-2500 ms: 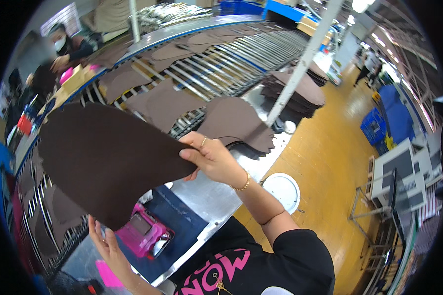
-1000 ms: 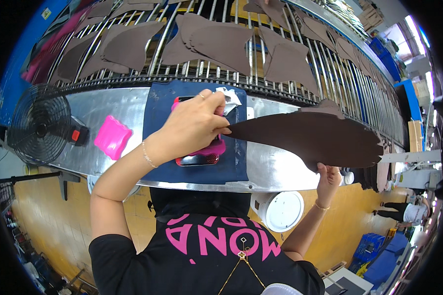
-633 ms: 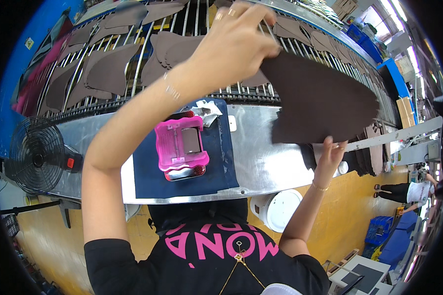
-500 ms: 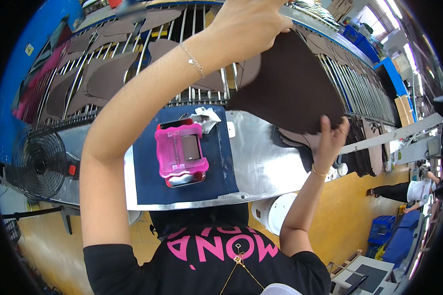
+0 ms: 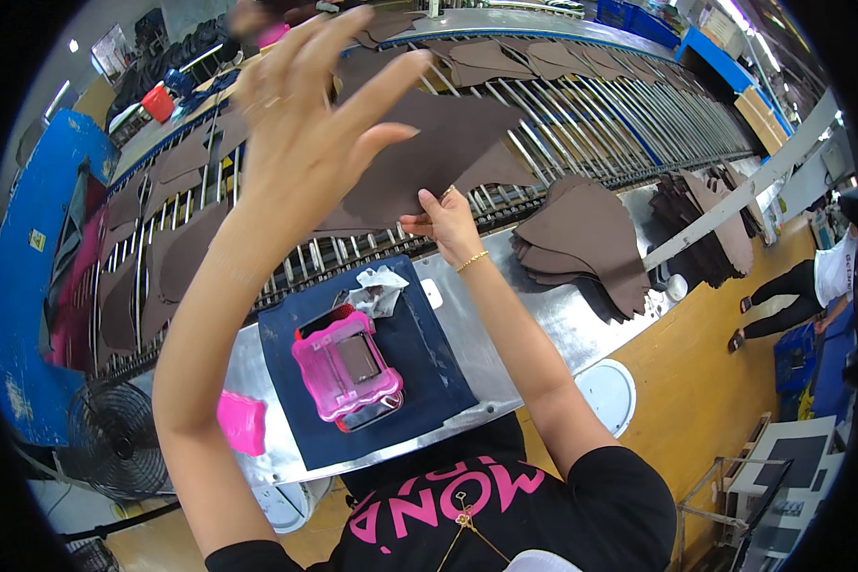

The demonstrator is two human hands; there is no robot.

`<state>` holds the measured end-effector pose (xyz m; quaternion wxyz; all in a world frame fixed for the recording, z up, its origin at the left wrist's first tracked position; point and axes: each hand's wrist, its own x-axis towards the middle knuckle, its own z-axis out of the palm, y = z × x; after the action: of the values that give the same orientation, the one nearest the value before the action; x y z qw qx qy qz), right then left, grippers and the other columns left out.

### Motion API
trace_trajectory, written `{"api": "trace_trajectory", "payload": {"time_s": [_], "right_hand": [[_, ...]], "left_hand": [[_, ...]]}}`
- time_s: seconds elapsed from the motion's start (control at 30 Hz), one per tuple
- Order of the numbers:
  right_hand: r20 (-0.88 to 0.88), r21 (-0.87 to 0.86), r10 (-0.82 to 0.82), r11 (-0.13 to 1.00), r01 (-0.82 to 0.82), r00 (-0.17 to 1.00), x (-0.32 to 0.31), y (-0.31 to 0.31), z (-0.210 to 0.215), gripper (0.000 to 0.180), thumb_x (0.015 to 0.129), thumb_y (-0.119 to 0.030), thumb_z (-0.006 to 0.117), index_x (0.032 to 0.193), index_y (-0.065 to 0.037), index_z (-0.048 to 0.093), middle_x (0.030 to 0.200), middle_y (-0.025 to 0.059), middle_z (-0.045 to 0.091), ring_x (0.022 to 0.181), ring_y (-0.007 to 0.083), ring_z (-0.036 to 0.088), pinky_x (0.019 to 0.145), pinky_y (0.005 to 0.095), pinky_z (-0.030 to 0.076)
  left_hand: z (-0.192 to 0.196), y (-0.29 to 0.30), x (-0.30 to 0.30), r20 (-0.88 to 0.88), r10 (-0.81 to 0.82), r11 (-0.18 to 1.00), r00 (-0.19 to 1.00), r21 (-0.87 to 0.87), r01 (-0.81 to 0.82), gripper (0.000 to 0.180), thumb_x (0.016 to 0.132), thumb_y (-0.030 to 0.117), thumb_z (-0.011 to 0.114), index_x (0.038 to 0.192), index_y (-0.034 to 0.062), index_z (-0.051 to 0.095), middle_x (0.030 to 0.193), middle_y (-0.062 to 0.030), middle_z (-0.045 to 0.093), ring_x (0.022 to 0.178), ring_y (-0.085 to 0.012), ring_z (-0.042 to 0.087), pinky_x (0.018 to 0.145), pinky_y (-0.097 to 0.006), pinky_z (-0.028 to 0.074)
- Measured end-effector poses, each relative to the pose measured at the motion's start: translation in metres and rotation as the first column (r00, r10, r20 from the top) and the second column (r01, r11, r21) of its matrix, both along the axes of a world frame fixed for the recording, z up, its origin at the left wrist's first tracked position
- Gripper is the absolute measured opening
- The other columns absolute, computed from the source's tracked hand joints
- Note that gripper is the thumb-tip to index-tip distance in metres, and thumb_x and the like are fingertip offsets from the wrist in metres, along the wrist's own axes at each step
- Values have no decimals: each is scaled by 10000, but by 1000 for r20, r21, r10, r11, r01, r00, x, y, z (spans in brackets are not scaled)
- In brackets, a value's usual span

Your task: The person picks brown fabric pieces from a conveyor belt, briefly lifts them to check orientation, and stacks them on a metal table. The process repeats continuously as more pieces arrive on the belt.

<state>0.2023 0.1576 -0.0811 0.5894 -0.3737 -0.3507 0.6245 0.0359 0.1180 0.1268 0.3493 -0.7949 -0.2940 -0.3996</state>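
Over the rods of the conveyor hangs a dark brown cut sheet (image 5: 439, 138), curved in outline and partly covered by my left forearm and hand. My right hand (image 5: 448, 225) pinches its near edge between thumb and fingers. To the left, my left hand (image 5: 305, 124) is raised in front of the sheet with its fingers spread, slightly blurred, holding nothing. Similar brown pieces (image 5: 186, 164) lie along the conveyor (image 5: 639, 114). A stack of such pieces (image 5: 582, 238) rests on the steel table, right of my right forearm.
A pink plastic box (image 5: 324, 386) and crumpled white paper (image 5: 379, 291) sit on a dark blue mat (image 5: 429, 400). Left of the mat lies a pink lid-like piece (image 5: 243, 421), near a black fan (image 5: 119, 439). A pale bar (image 5: 734, 205) crosses at right; a person (image 5: 806, 286) stands beyond.
The sheet has swung left over the conveyor, with my right hand moving up and left. My left hand has let go of it and spread its fingers. The stack at right is now uncovered.
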Motion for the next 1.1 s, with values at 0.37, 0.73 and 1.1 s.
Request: {"api": "trace_trajectory", "payload": {"time_s": [0.37,0.73,1.1], "right_hand": [[-402,-227,-400,915,333,824,29,130,-65,476,942,62,360,1318,75,68,1099,182,411,972,379,630,794,439,602],[-307,-303,-480,868,394,822,63,166,-101,210,982,-172,471,958,34,502,848,139,601,729,235,662,631,338,601],[633,192,-468,867,460,617,151,-46,-4,313,896,-302,624,830,3,653,696,73,665,562,164,637,540,274,497]], "left_hand": [[-109,-132,-172,269,610,716,745,-589,-374,544,865,252,667,1352,99,477,1422,-174,306,1328,-344,307,1060,-460,289],[-156,-196,-216,234,845,479,482,-731,-485,561,919,273,593,1412,101,387,1405,-184,301,1308,-349,327,1073,-471,285],[-167,-171,-195,270,732,602,626,-687,-408,567,917,240,600,1414,97,370,1401,-174,298,1301,-337,340,1058,-461,323]]}}
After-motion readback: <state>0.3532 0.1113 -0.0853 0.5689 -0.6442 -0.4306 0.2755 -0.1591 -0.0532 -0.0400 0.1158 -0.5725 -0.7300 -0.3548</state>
